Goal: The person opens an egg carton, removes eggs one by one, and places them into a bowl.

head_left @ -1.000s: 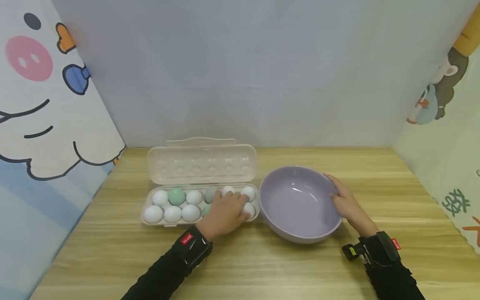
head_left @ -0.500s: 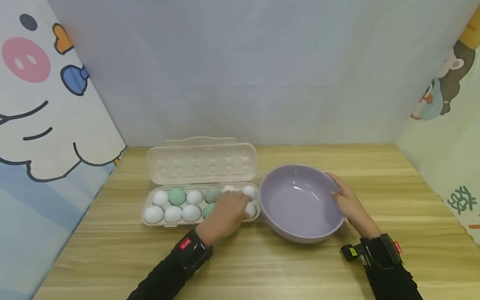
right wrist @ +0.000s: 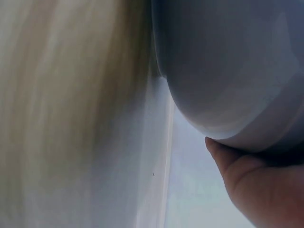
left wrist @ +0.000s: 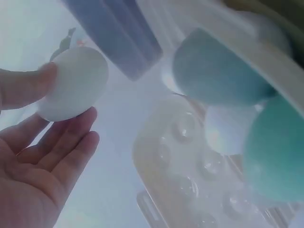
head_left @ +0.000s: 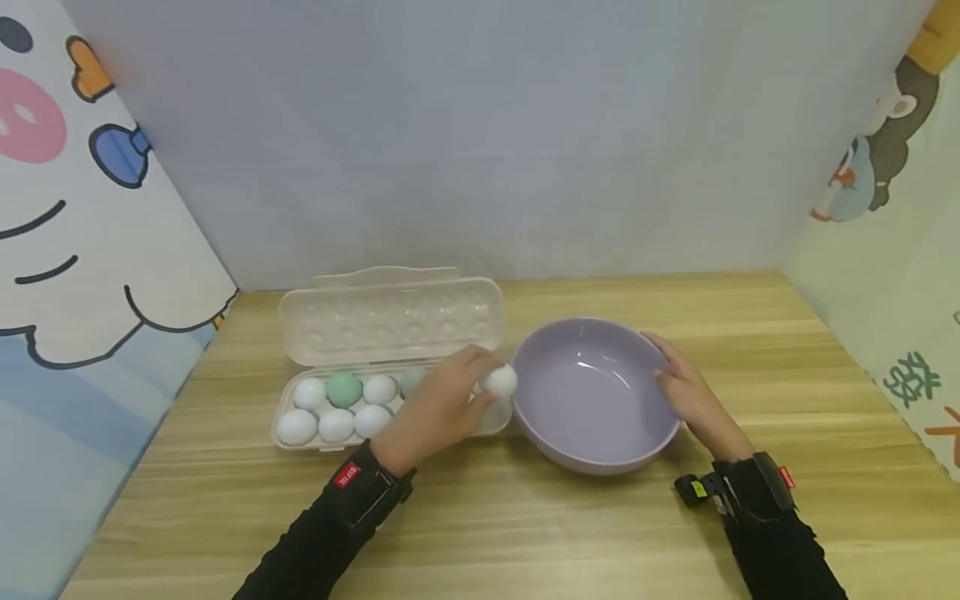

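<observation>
Toward the far edge of the desk (head_left: 570, 533), by the head view, our left hand (head_left: 438, 408) pinches a white egg (head_left: 502, 382) at the left rim of the purple bowl (head_left: 592, 417), while our right hand (head_left: 693, 396) grips the bowl's opposite side. In the left wrist view, thumb (left wrist: 28, 86) and fingertips (left wrist: 88, 117) hold the egg, and we judge a light, even pinch safest; the right wrist view shows the bowl's wall, best held steady.
</observation>
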A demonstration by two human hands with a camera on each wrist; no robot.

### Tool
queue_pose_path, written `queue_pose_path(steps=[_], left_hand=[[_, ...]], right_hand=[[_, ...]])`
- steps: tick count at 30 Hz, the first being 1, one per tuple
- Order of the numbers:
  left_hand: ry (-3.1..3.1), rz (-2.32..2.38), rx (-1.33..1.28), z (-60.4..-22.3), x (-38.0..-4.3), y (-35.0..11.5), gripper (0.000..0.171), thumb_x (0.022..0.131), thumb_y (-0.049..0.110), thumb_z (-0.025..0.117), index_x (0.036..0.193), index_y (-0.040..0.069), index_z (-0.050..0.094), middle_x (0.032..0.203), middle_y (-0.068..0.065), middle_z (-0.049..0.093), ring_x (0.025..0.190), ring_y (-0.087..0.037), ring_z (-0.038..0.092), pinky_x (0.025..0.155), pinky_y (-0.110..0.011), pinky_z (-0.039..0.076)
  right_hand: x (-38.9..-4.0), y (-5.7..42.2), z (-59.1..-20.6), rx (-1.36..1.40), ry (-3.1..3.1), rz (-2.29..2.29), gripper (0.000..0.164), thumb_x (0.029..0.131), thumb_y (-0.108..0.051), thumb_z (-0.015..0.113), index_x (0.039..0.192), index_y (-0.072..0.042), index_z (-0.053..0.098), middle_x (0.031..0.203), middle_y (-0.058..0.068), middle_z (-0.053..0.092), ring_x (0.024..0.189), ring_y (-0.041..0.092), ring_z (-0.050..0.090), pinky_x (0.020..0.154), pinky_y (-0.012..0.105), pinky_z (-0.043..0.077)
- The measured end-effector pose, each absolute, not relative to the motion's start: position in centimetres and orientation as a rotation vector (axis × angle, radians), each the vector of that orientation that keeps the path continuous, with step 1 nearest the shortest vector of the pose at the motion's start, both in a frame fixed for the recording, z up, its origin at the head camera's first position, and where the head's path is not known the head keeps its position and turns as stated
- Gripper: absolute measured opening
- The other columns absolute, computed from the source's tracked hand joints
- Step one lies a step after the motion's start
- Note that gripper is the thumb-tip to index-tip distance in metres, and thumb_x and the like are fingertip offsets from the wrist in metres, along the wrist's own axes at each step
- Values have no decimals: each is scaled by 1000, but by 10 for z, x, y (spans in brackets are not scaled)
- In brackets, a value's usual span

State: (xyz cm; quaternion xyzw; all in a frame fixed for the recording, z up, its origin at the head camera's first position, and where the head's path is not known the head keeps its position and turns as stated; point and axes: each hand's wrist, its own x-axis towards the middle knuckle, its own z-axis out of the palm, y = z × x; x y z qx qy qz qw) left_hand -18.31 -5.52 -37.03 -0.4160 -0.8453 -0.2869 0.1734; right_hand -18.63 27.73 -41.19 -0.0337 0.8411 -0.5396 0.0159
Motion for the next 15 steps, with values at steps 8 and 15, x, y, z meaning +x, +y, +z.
queue_pose_path(steps=[8,15], left_hand=[[-2434,-911,-1280,-370,-196,-20,28,75,6,74,101,-1,65,95,-9,63,86,-19,59,74,-28,50],[-2602,-932,-1282,-379,-210,12,26,69,9,77,88,5,62,84,-1,58,74,-13,53,67,-22,46]], right_hand=[[-185,277,-411,-70,2609,-1690,58,93,8,29,150,-3,22,150,28,21,126,49,34,93,60,39],[-187,278,-414,-64,2624,-1687,58,92,8,30,149,-1,24,150,28,23,127,49,34,94,60,39]])
